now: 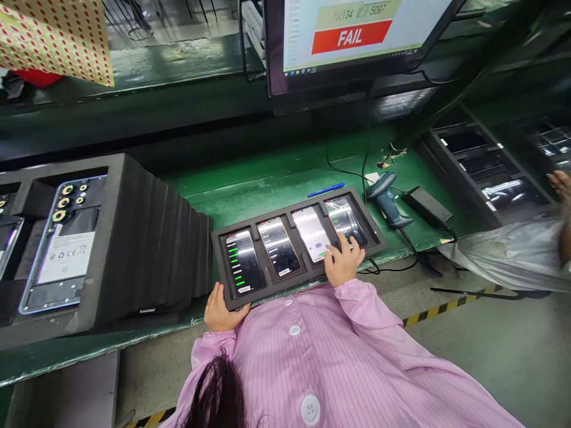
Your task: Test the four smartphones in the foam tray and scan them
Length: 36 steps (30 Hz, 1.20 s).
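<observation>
A black foam tray [275,230] lies tilted at the green bench's front edge, with several phones set in its slots. My left hand [222,310] grips its near left corner, fingers along the side and thumb along the front. The leftmost phone [244,261] shows green and white text lines; beside it is another dark-screened phone [279,248] with a list. Over the tray's right part, my right hand [343,261] has its fingers apart, fingertips at the lower end of the white-screened phone [311,233] and near the rightmost phone [345,220], whose lower edge is partly covered.
Stacked foam trays [151,238] stand at left, with an opened phone [66,238] on top. Behind are a blue pen [326,189], a barcode scanner [387,199], a black adapter [429,205] and a monitor [352,47] reading FAIL. Another person's sleeve [508,252] is at right.
</observation>
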Tool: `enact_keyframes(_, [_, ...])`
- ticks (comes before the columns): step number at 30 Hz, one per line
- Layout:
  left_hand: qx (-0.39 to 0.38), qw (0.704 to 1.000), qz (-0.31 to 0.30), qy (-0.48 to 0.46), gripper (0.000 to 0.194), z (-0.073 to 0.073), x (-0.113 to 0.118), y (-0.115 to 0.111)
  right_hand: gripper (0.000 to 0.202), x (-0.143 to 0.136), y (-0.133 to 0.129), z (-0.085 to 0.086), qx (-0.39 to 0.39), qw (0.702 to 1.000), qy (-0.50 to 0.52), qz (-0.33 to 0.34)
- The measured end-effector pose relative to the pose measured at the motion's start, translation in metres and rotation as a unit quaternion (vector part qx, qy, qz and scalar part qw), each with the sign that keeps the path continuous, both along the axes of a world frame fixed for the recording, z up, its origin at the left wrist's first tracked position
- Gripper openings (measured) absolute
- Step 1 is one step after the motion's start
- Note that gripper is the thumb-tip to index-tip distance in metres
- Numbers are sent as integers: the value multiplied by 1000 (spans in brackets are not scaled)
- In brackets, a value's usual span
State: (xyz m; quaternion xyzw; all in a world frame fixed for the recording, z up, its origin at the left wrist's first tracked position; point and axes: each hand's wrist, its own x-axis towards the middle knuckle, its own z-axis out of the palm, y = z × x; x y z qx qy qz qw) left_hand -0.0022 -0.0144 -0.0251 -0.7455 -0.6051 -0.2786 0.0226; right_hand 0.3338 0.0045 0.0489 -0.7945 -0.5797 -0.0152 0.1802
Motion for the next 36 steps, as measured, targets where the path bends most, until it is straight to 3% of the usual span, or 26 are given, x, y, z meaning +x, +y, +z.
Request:
enact_keyframes(3, [8,1000,1,7,92,0,1,0,25,-1,0,4,-5,1000,-6,-5])
enact_keyframes(8, [14,1000,7,1,92,-1,2,1,23,-14,-1,12,-46,994,21,99])
enact_keyframes(16, [26,999,-14,31,94,6,4,3,27,-1,-5,3,-23,1000,18,-10])
enact_keyframes(23, [35,998,-8,51,91,10,4,3,23,-14,-5,6,-38,995,29,83])
enact_keyframes(29, [9,999,-10,42,90,3,1,1,22,-5,-7,2,57,996,54,39])
enact_keyframes(36, [15,999,-14,43,93,4,1,1,18,5,-10,-4,52,996,59,35])
